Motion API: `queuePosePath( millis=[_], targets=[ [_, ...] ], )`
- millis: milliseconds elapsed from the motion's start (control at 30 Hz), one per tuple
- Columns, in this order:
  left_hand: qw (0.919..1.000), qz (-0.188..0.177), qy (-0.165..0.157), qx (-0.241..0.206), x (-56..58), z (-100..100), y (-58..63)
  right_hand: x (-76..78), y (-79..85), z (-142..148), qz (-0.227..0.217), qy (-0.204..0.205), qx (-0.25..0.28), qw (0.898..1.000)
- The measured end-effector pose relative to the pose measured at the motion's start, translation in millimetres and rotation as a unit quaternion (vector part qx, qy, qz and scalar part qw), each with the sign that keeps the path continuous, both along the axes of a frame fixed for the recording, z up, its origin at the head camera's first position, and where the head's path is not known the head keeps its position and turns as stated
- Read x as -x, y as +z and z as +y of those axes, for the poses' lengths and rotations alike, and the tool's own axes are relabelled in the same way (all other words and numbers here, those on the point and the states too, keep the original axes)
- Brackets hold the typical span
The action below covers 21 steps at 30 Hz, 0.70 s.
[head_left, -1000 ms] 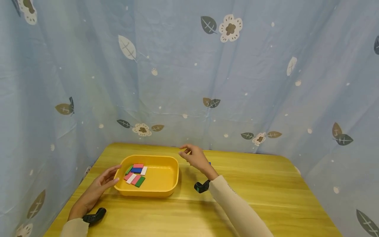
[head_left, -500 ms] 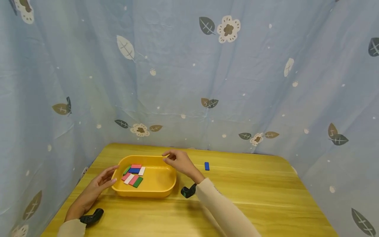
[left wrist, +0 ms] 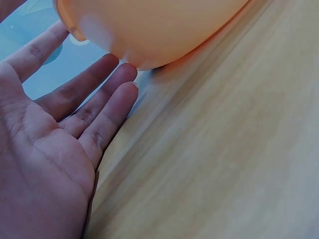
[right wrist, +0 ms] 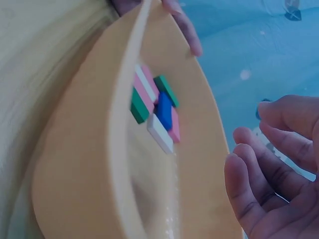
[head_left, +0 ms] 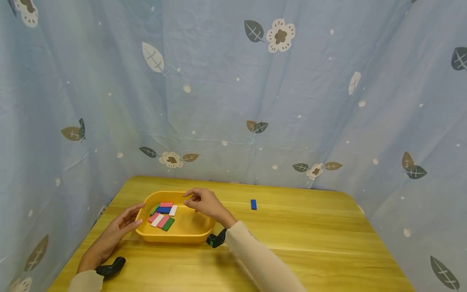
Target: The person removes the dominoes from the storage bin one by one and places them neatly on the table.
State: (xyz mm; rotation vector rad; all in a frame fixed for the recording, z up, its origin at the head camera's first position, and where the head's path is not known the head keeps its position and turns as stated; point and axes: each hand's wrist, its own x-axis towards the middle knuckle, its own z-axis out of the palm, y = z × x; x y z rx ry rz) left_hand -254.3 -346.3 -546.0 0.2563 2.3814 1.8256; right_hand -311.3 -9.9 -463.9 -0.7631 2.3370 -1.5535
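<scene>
A yellow plastic tray (head_left: 175, 238) sits on the left part of the table, with several coloured domino-like blocks (head_left: 165, 210) lying in its left half: pink, white, blue and green. My left hand (head_left: 118, 229) touches the tray's left end with fairly straight fingers; in the left wrist view its fingertips (left wrist: 130, 92) are against or close beside the outer wall. Over the tray's right half hovers my right hand (head_left: 206, 202), its fingers loosely bent. In the right wrist view no block shows between those fingers (right wrist: 239, 174).
A single blue block (head_left: 253, 204) lies on the wooden table (head_left: 310, 235), to the right of the tray. Behind the table hangs a blue patterned curtain (head_left: 219, 101). Black wrist devices (head_left: 111, 267) are worn on both wrists.
My right hand has moved left, from beyond the tray's right end to above its inside, uncovering the blue block on the table. The left hand stays at the tray's left end.
</scene>
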Motion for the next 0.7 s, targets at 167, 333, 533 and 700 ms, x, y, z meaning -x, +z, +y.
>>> queuePosePath(
  millis=[167,333,533,700],
  targets=[
    [1.0,-0.002,-0.001,-0.003,-0.7,-1,0.2,-3.2,-6.4,-11,-0.007,0.001,0.001,1.0],
    [1.0,-0.003,0.0,-0.002,-0.4,-1,0.0,-5.6,-9.2,-17,-0.019,-0.002,0.002,1.0],
    [1.0,0.0,0.0,0.0,1.5,0,0.7,-6.0,-11.3,-24,-0.033,0.002,0.006,0.999],
    [1.0,-0.007,0.003,0.003,1.7,0,1.9,-7.9,-18.1,-28,-0.045,-0.002,0.007,0.999]
  ],
)
